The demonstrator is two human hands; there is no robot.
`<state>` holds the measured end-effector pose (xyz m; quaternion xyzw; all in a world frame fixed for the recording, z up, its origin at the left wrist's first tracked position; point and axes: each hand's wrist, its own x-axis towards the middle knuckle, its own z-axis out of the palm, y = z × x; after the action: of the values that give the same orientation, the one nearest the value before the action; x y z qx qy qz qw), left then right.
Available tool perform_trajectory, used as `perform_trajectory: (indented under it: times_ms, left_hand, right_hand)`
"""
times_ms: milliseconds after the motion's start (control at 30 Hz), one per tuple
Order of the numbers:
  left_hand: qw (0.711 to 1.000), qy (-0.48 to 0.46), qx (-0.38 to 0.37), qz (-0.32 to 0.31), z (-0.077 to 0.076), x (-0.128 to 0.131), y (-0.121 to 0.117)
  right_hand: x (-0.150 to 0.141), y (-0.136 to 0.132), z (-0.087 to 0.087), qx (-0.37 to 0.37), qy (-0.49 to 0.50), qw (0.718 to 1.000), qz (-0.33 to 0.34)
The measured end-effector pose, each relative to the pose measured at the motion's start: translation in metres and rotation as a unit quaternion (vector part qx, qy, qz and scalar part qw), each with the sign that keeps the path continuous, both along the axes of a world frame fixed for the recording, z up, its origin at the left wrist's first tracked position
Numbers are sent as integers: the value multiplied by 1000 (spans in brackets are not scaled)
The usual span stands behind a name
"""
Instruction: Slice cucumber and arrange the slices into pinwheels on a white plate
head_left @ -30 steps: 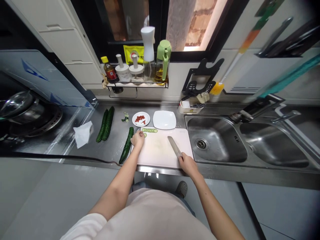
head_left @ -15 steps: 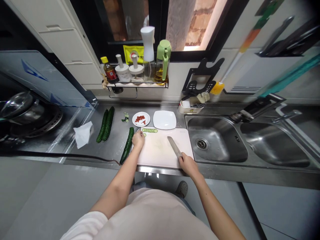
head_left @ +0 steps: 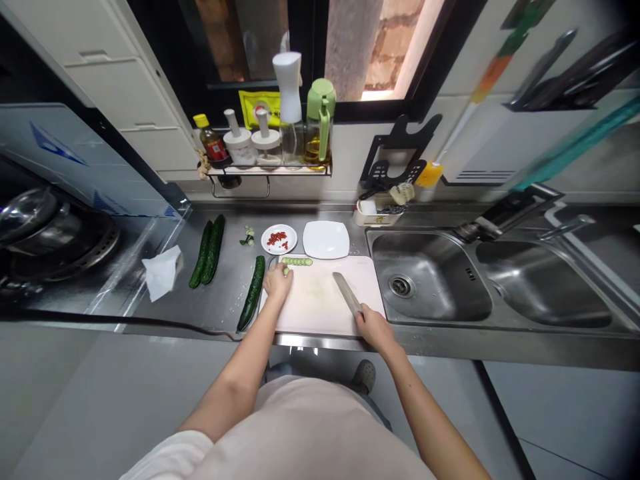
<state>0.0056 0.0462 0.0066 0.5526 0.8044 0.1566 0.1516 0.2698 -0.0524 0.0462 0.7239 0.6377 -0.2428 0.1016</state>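
On the left part of the white cutting board (head_left: 325, 310), my left hand (head_left: 278, 281) has its fingers closed at a cucumber slice (head_left: 285, 271), which they partly cover. A row of overlapping cucumber slices (head_left: 298, 262) lies just beyond, along the board's far edge. My right hand (head_left: 374, 327) grips the handle of a kitchen knife (head_left: 346, 292); its blade points away and to the left, low over or on the board. A whole cucumber (head_left: 251, 293) rests beside the board's left edge, close to my left hand.
Behind the board are a small plate of chopped red pieces (head_left: 289, 248) and a white square plate (head_left: 326, 240). Two cucumbers (head_left: 207, 250), cucumber trimmings (head_left: 247, 235) and a paper towel (head_left: 163, 272) lie left. A double sink (head_left: 430, 280) adjoins the right; a seasoning rack (head_left: 270, 171) hangs behind.
My left hand has moved slightly right over the board, its fingers now covering more of the loose slice. The knife and right hand stay nearly still. The whole view has shifted slightly.
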Motion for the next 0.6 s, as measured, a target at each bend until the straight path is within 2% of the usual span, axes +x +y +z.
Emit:
perform_trajectory:
  times_ms: [233, 600]
  left_hand:
    - [998, -15, 16, -65, 3, 22, 14]
    - [993, 8, -20, -119, 1, 44, 34]
  right_hand:
    - [0, 1, -2, 0, 2, 1000, 7]
    - [-2, 1, 1, -6, -8, 1000, 8]
